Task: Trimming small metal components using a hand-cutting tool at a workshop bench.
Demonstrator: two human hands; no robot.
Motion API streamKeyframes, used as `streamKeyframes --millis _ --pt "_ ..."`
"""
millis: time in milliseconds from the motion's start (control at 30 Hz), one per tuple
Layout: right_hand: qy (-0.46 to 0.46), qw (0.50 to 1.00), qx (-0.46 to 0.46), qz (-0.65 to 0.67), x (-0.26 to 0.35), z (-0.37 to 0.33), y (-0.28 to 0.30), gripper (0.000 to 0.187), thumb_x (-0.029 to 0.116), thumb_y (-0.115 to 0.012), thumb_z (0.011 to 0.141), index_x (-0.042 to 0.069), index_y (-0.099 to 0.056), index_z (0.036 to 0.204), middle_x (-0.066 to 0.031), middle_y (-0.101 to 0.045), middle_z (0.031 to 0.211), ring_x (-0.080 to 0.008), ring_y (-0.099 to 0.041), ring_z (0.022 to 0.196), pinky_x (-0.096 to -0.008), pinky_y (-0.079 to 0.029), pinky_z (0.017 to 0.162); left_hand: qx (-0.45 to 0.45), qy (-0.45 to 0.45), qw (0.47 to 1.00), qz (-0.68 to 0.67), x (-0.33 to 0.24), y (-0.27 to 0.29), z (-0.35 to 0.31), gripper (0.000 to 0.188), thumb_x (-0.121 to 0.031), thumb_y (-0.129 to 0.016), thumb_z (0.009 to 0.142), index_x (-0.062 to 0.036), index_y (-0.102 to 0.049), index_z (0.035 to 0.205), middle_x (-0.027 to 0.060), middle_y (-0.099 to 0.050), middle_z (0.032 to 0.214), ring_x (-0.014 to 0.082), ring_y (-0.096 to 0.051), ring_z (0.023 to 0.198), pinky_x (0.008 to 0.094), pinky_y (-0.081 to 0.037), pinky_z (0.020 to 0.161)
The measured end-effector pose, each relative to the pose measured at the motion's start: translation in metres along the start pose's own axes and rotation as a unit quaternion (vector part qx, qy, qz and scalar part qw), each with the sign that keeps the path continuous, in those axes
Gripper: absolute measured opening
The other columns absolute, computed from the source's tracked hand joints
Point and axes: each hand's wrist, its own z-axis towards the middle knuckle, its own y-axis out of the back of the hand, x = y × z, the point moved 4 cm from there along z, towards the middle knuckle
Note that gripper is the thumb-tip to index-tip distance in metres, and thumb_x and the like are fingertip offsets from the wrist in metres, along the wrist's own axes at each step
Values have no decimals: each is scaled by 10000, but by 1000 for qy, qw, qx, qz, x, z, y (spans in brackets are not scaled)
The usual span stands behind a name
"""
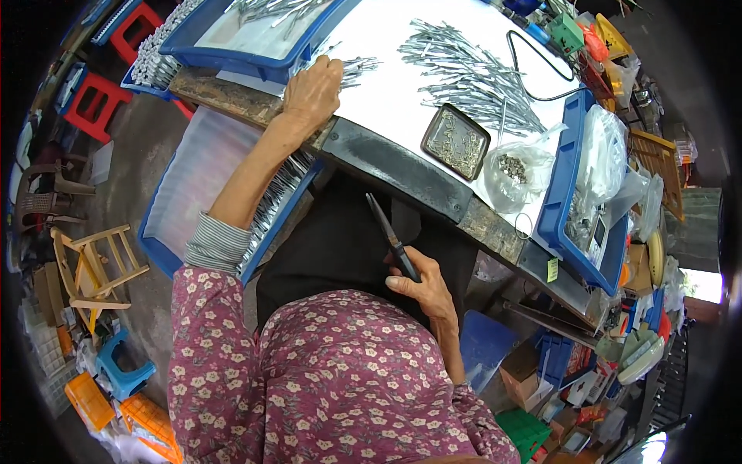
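My left hand [313,91] is over the white tabletop's near left edge, beside the blue tray. Its fingers curl down at a small bunch of slim silver metal rods [357,69]. The fingertips are partly hidden, so what they hold cannot be made out. In front of my lap, my right hand [423,284] grips a slim dark tool with long pointed jaws [389,232], tip toward the table. A larger heap of silver rods [471,73] lies farther right. Near it are a dark square tin [456,141] of tiny metal parts and a clear plastic bag [516,172] with small metal pieces.
A blue tray [270,63] with rods stands at the table's left. Another blue tray [558,185] with plastic bags bounds its right side. Below my left forearm sits a blue crate [158,209] with rods. Red stools [97,104] and a wooden chair [97,271] stand left.
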Motion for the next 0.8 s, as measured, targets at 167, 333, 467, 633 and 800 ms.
streamKeyframes --millis 167,333,467,633,800 --pt "5 1000 3 1 -1 -1 -2 467 377 -712 670 25 -570 942 8 -459 685 -97 -418 621 -258 -347 568 -54 -31 998 -12 -2 2 1 116 41 -495 721 31 -498 837 215 -558 828 405 -593 725 445 -505 622" --pt "1 1000 8 -19 -1 -1 -5 486 400 -708 672 27 -569 950 4 -463 687 -104 -422 620 -267 -348 566 -49 -63 997 14 -2 0 2 121 40 -498 724 47 -490 845 216 -555 847 391 -604 720 437 -515 610" --pt "4 999 7 -45 3 -3 -7 483 403 -704 671 27 -567 940 3 -463 683 -106 -425 613 -273 -348 560 -32 -47 997 47 -7 5 0 130 39 -510 717 52 -487 844 210 -550 884 378 -611 726 421 -524 612" --pt "6 1000 -12 -24 7 -5 -5 452 377 -700 672 29 -565 927 6 -455 672 -102 -420 601 -270 -346 550 -32 -68 997 32 -4 4 -3 145 36 -522 712 46 -487 852 211 -547 884 368 -612 728 417 -521 607" --pt "4 1000 -17 -15 8 -4 -5 431 347 -704 670 29 -565 927 9 -449 669 -98 -419 601 -267 -346 548 -1 -39 999 -22 -4 3 0 150 36 -474 757 9 -469 904 191 -531 883 385 -577 804 457 -487 682"
